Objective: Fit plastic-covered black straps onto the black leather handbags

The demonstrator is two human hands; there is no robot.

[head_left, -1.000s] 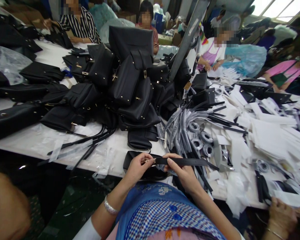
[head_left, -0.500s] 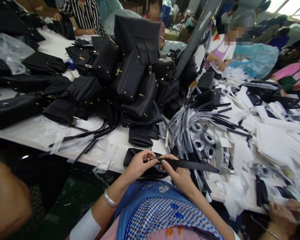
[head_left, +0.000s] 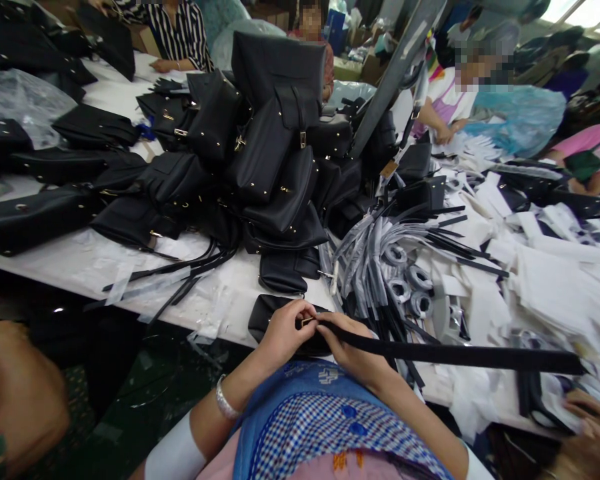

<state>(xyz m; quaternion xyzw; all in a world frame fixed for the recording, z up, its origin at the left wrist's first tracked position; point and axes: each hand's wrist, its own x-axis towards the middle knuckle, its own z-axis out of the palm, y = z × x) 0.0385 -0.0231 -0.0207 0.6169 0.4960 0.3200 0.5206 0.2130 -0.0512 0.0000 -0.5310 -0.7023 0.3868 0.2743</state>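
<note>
My left hand [head_left: 291,328] pinches a small gold-coloured buckle [head_left: 306,322] between thumb and fingers. Touching it at the fingertips, my right hand [head_left: 353,343] grips the end of a black strap [head_left: 460,353] that meets the buckle. The strap's long free length stretches out to the right over the table's front edge. Beneath both hands lies a black bag [head_left: 264,313], partly covered by them. My fingers hide whether the strap passes through the buckle.
Black bags [head_left: 275,143] are piled in front of me. Plastic-wrapped straps [head_left: 363,260] and wrapped rolls [head_left: 421,303] lie to the right, beside white sheets [head_left: 555,280]. A co-worker's arm [head_left: 23,400] is close at left; another person's hands [head_left: 593,427] are at lower right.
The black strap now reaches much farther right from my right hand. My hands remain together at the buckle. At upper left, a co-worker has lifted a black piece.
</note>
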